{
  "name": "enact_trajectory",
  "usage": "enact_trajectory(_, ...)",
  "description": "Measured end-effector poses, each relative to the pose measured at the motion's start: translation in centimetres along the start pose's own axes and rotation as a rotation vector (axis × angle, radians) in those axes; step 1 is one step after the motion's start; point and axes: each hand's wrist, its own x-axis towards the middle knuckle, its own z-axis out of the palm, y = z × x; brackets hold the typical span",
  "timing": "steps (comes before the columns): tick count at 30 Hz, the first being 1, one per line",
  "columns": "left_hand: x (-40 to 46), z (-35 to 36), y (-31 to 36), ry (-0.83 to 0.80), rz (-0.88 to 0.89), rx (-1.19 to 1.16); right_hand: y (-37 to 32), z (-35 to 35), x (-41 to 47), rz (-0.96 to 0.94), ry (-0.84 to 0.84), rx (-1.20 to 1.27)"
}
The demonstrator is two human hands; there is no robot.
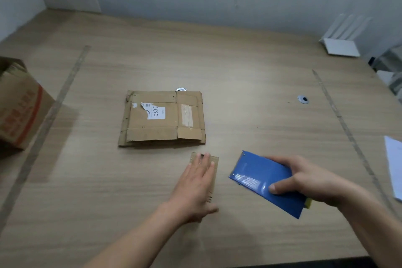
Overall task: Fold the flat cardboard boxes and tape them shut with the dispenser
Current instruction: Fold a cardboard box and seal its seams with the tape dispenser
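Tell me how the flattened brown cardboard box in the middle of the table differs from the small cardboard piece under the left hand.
The flattened brown cardboard box is much larger than the small cardboard piece. The box lies untouched and fully in view; the left hand presses flat on the small piece, covering most of it. The box bears a torn white label and tape; the small piece shows only faint markings. Both are brown cardboard lying flat on the wooden table.

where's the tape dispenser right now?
In the head view, the blue tape dispenser is lower right of centre, gripped by the right hand, beside the left hand and nearer than the flat cardboard box.
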Motion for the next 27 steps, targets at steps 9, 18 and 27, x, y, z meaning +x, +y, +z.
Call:
enact_trajectory(9, 0.0, -3.7, 4.5, -0.256, -0.475, -2.029, -3.8, -0.3, -1.3, -0.188, -0.234, 0.062)
enact_trajectory(18, -1.6, -3.4, 4.8, -0.38, -0.411, -2.027, -3.8, 0.9, -1.0, -0.221, -0.302, 0.072)
enact_trajectory(27, -2.1, -3.7, 5.3, -0.372, -0.322, -2.113, -3.4, 1.0, -1.0, -0.239, -0.336, 0.091)
